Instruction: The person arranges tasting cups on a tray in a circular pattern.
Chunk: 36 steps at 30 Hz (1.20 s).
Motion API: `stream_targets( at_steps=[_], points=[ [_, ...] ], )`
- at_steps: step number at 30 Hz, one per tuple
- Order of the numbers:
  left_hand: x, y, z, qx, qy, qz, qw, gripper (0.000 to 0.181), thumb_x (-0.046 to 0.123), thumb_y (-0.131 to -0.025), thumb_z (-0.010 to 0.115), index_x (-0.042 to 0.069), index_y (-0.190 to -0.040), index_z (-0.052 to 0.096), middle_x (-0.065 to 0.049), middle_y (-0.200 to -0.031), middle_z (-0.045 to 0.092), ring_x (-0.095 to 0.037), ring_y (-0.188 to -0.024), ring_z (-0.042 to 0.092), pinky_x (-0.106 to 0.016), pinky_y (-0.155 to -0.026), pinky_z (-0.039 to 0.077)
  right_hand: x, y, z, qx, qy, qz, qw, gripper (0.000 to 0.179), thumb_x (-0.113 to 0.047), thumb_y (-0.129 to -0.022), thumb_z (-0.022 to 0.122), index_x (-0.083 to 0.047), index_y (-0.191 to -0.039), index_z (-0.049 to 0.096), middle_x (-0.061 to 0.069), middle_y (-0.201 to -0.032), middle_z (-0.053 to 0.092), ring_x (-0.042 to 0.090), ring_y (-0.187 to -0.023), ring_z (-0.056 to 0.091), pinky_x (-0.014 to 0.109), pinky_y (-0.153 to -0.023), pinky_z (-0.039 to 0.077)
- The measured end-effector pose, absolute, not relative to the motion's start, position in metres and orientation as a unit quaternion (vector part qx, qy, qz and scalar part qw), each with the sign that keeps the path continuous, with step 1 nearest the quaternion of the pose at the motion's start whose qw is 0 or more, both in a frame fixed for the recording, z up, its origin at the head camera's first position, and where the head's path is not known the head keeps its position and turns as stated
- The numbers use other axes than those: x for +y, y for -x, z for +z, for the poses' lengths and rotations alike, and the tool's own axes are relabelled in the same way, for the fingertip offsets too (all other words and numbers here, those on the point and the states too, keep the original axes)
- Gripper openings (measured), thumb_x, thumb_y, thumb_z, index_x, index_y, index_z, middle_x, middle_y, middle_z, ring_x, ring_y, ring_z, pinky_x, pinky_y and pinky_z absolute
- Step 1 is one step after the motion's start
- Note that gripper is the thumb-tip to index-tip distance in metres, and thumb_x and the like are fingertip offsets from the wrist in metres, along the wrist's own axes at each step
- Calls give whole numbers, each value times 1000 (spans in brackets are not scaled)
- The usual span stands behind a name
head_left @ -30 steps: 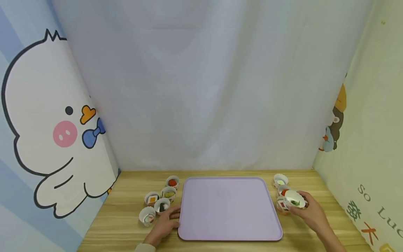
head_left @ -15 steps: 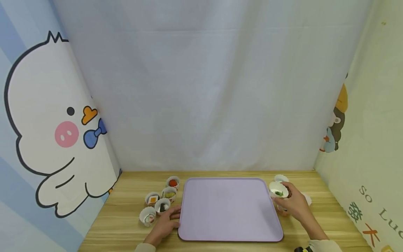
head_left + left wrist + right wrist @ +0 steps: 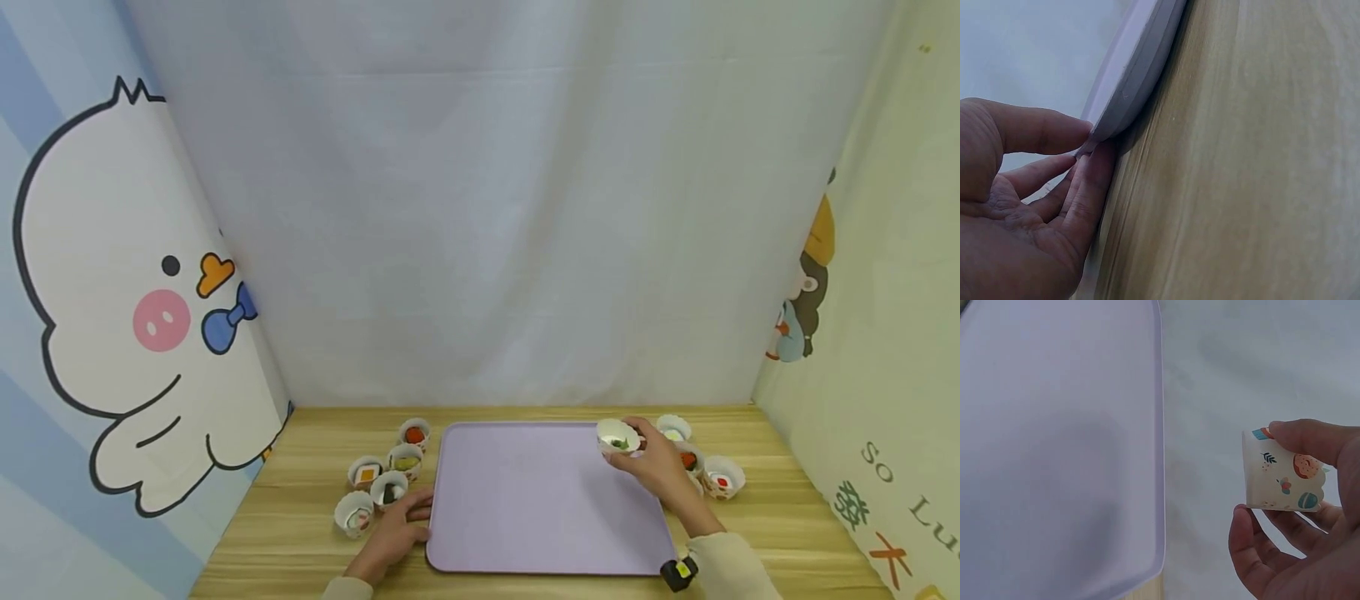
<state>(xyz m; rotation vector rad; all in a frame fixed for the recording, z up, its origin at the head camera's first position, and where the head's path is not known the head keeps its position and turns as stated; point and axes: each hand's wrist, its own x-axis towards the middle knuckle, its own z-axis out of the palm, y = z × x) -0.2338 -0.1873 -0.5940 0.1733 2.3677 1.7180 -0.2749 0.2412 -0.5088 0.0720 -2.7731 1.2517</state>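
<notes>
My right hand grips a white paper cup with a scalloped rim above the far right part of the lilac tray. Something small and green lies inside it. The right wrist view shows the cup's printed side, with thumb on one side and fingers on the other. At the tray's left edge is my left hand. In the left wrist view its thumb and fingertips pinch the tray rim.
Several paper cups with small coloured contents, one holding a red piece, stand left of the tray. Right of it are more cups, including one with a red-and-white item. A pale curtain hangs behind the wooden table.
My right hand has carried the cup left from the right-hand group to above the tray. The left hand stays at the tray's edge.
</notes>
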Motion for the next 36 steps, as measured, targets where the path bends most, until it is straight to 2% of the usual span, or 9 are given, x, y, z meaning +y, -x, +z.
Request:
stream_targets(
  at_steps=[7, 15, 19, 28, 36],
  points=[
    [-188, 236, -596, 801, -54, 586, 109, 67, -10, -74, 63, -10, -139, 46, -28, -131, 57, -38, -118, 59, -32, -85, 54, 220, 292, -519, -907, -47, 414, 55, 65, -23, -78, 80, -4, -134, 53, 19, -127, 61, 32, -103, 61, 32, -72, 48],
    [-188, 235, -593, 796, -63, 592, 104, 67, -10, -74, 62, -12, -138, 45, -31, -132, 55, -41, -119, 58, -28, -83, 54, 197, 309, -534, -890, -48, 451, 49, 65, -18, -76, 82, -3, -133, 54, 18, -126, 61, 30, -102, 60, 30, -72, 48],
    [-188, 235, -596, 793, -68, 597, 103, 67, -11, -73, 61, -14, -138, 44, -33, -130, 55, -42, -118, 58, -28, -81, 54, 189, 318, -541, -887, -36, 458, 43, 67, -20, -76, 82, -4, -135, 53, 17, -127, 61, 30, -103, 60, 31, -72, 48],
    [-189, 237, -595, 799, -53, 587, 121, 68, -9, -74, 62, -10, -140, 44, -27, -129, 59, -38, -119, 59, -34, -84, 55, 171, 341, -554, -860, -42, 508, 29, 66, -22, -77, 82, -8, -135, 55, 16, -126, 62, 28, -106, 59, 29, -72, 49],
    [-188, 234, -595, 790, -63, 600, 110, 68, -9, -72, 61, -13, -139, 44, -31, -131, 56, -38, -117, 60, -28, -79, 54, 158, 354, -571, -858, -31, 511, 40, 63, -17, -77, 82, -3, -133, 56, 19, -125, 63, 31, -107, 59, 34, -78, 48]
  ],
)
